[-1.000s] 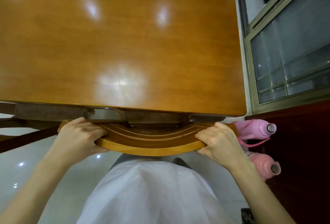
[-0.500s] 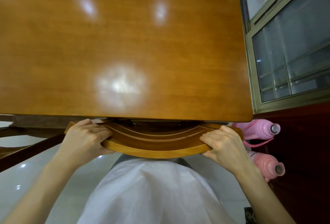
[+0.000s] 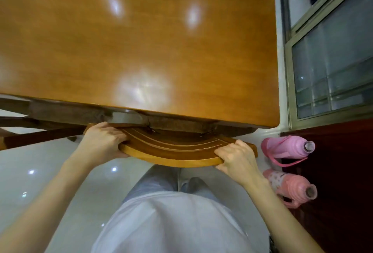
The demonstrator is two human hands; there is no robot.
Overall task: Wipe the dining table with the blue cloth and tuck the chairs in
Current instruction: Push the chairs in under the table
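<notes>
Honey-brown wood. Grips the chair back (image 3: 171, 152) at both ends, left hand (image 3: 103, 141) and right hand (image 3: 238, 158) with fingers curled over the top rail, probably to push it squarely under the dining table (image 3: 141, 41). Finds the seat hidden beneath the table edge, the back just beside it. Shows no blue cloth. Leaves a pink flask (image 3: 286, 146) and a coral flask (image 3: 292, 188) on the floor, contents unseen.

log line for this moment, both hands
step: chair tuck | left hand: grips chair backrest | right hand: grips chair backrest | chair backrest: at dining table edge
</notes>
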